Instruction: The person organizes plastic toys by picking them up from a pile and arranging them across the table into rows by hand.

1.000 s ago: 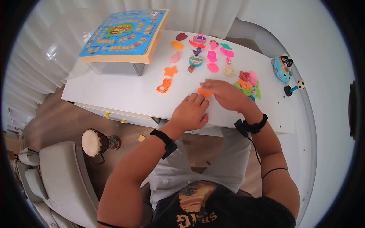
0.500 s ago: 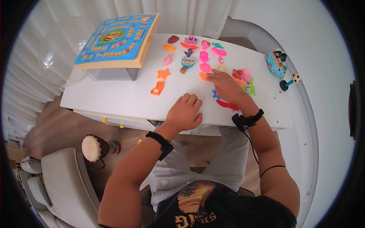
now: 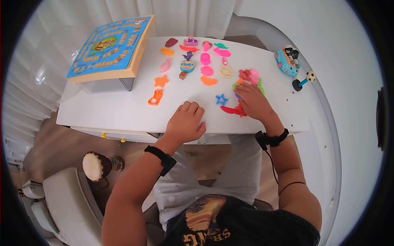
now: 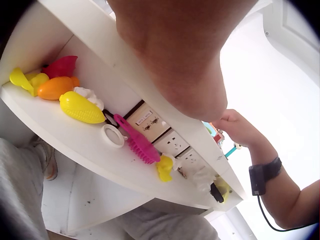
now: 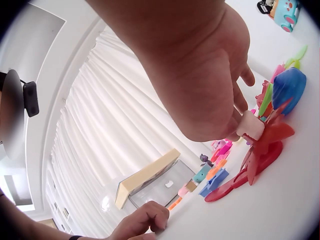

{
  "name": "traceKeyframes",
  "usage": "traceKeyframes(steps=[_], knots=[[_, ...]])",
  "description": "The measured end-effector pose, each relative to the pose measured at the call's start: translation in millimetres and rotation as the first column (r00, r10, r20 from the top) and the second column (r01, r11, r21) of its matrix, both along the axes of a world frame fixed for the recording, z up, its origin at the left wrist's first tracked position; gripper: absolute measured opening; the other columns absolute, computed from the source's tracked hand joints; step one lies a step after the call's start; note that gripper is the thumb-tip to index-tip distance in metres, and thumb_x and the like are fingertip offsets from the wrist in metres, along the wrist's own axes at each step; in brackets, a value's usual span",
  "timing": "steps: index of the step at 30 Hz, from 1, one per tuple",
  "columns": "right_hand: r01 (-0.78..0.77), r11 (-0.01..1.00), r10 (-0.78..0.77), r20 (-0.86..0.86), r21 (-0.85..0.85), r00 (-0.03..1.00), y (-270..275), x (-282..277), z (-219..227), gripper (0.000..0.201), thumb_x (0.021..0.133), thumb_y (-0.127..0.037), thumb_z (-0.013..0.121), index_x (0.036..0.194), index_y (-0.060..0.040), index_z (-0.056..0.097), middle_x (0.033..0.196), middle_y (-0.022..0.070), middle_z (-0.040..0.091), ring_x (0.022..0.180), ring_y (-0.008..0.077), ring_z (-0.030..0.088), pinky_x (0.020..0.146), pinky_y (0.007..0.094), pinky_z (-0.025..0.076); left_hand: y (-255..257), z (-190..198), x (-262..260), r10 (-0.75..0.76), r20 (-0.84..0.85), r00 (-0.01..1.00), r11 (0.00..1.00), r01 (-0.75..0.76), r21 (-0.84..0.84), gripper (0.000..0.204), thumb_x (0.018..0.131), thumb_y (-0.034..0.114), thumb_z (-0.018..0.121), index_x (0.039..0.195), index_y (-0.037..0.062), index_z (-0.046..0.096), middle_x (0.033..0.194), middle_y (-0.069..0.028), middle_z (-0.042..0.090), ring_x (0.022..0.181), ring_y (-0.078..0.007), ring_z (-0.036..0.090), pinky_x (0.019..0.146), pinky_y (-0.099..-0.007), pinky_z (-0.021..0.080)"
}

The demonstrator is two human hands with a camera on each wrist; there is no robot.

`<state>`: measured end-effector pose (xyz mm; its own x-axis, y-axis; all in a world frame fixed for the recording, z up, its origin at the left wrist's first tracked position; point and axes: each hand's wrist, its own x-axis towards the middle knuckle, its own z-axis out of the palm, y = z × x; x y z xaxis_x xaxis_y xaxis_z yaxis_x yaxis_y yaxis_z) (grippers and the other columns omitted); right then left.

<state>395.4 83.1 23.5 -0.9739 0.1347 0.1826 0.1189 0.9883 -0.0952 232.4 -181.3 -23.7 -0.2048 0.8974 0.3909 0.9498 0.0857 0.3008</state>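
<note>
My right hand (image 3: 256,100) reaches over a heap of small plastic toys at the table's right, fingers spread and pointing down. In the right wrist view its fingertips are right at a whitish piece (image 5: 251,126), beside a blue rounded toy (image 5: 290,89) and red pieces (image 5: 260,150). A blue star cutter (image 3: 221,99) and a long red toy (image 3: 228,110) lie left of that hand. My left hand (image 3: 186,122) rests at the table's front edge, fingers loosely curled, holding nothing. An orange curved piece (image 3: 208,81) lies below a pink flower-shaped piece (image 3: 207,71).
Rows of colourful toys, including an orange rabbit cutter (image 3: 155,98), cover the table's middle. A blue game board (image 3: 108,47) tops a raised stand at left. A toy car (image 3: 287,62) stands far right. The shelf below holds toy corn (image 4: 82,108) and a pink brush (image 4: 140,145).
My right hand has let go of the orange curved piece below the pink flower-shaped one and moved right to the heap. The blue star and long red toy are uncovered. My left hand stays at the edge.
</note>
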Motion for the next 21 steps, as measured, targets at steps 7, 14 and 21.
traceKeyframes(steps=[7, 14, 21], knots=[[-0.029, 0.998, 0.029, -0.001, -0.063, 1.000, -5.1, -25.4, -6.6, 0.042, 0.090, 0.000, 0.056, 0.130, -0.0045, 0.066, 0.143, 0.0105, 0.062, 0.141, 0.0276, 0.051, 0.121, 0.0483, 0.034, 0.8, 1.4, -0.2, -0.008, -0.010, 1.000, 1.000, 0.008, 0.012, 0.032, 0.081, 0.022, 0.070, 0.105, 0.0044, 0.058, 0.109, -0.0129, 0.056, 0.104, -0.0326, 0.055, 0.092, -0.0422, 0.050], [-0.077, 0.984, 0.050, -0.169, -0.160, 0.984, -4.9, -28.9, -5.8, 0.041, 0.091, 0.002, 0.052, 0.130, -0.0020, 0.064, 0.140, 0.0146, 0.063, 0.138, 0.0321, 0.053, 0.117, 0.0471, 0.038, 0.6, 0.1, -1.0, -0.006, 0.004, 1.000, 0.999, 0.006, 0.034, 0.032, 0.080, 0.022, 0.070, 0.105, 0.0046, 0.058, 0.109, -0.0131, 0.056, 0.104, -0.0330, 0.055, 0.091, -0.0426, 0.051], [0.133, 0.966, -0.172, -0.167, -0.221, 0.971, 10.2, 4.3, -4.3, 0.044, 0.094, -0.002, 0.051, 0.136, -0.0051, 0.062, 0.143, 0.0146, 0.062, 0.139, 0.0353, 0.052, 0.118, 0.0478, 0.037, 0.3, 0.8, 0.4, 0.001, -0.014, 1.000, 1.000, -0.001, 0.030, 0.032, 0.080, 0.021, 0.071, 0.105, 0.0051, 0.058, 0.109, -0.0124, 0.056, 0.104, -0.0325, 0.055, 0.092, -0.0417, 0.051]])
